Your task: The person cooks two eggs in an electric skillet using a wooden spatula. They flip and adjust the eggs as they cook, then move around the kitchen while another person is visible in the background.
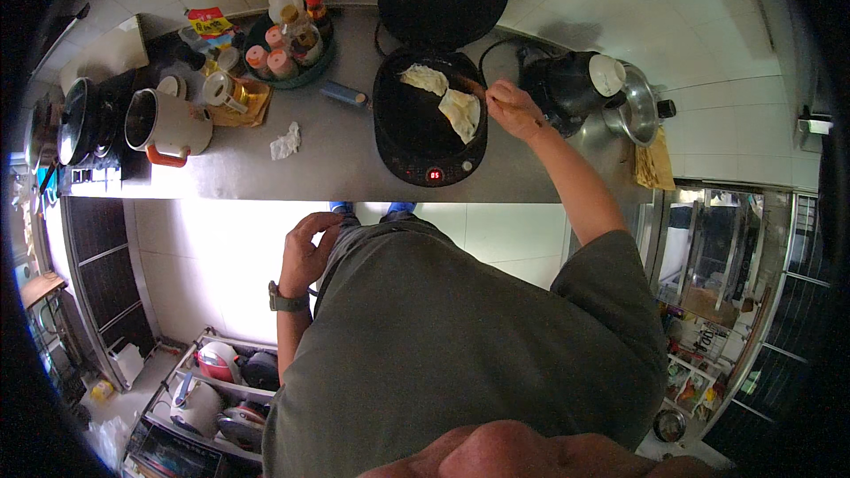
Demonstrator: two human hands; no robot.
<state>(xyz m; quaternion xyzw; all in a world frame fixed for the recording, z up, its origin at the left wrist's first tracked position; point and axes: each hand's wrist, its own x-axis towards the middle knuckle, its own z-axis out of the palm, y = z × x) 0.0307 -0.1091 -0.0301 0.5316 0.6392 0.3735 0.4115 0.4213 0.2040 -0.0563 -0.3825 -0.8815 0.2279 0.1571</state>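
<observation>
An electric griddle (425, 126) with a black pan stands on the steel counter before me. Its round black lid (443, 0) is raised against the wall. Two pale, flat pieces of fried food, perhaps eggs, lie in the pan: one piece (425, 79) towards the back, the other piece (461, 114) at the right. My right hand (512, 108) is closed around the handle of a brown utensil (473, 87), probably a wooden spatula, which reaches over the pan's right rim. Low at my side, my left hand (312, 242) hangs by my trousers with nothing visible in it, thumb apart from the fingers.
Left of the griddle are a blue cylindrical object (343, 93), a crumpled tissue (285, 141), a tray (302, 83) of bottles and shakers, an oil jug (224, 91) and a white pot (169, 123). A black appliance (558, 93) and a steel bowl (639, 106) stand at the right.
</observation>
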